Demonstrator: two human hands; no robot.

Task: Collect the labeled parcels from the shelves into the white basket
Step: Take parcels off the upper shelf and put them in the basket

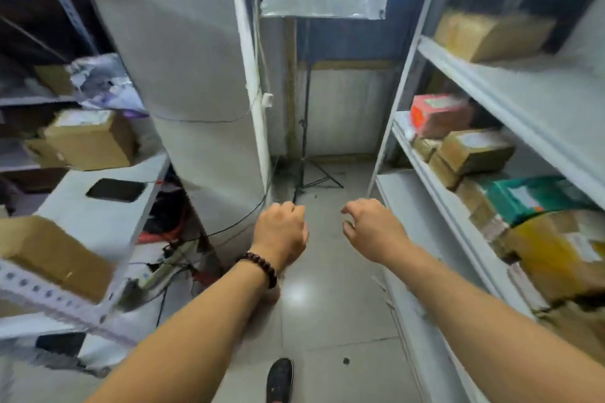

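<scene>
Left hand [281, 232]: fingers curled under, holding nothing, above the floor [327, 321].
Right hand [373, 229]: fingers loosely bent, empty.
Parcels [474, 150]: on the right shelves [523, 98].

I had one view to work from, the camera worn on the person's head. It faced forward and tilted down along a narrow aisle. Its wide angle bowed the uprights at the edges. The floor [327, 321] ran from the bottom edge, where a shoe [280, 379] showed almost underneath the lens, up to the back wall [347, 108] and a tripod [306, 157] far off. Both forearms came in from the bottom corners, very near, with the left hand [281, 232] and the right hand [373, 232] meeting around the centre. The left shelf [98, 222] and the right shelves [523, 101] pressed in close on either side and were cut off by the frame.
</scene>
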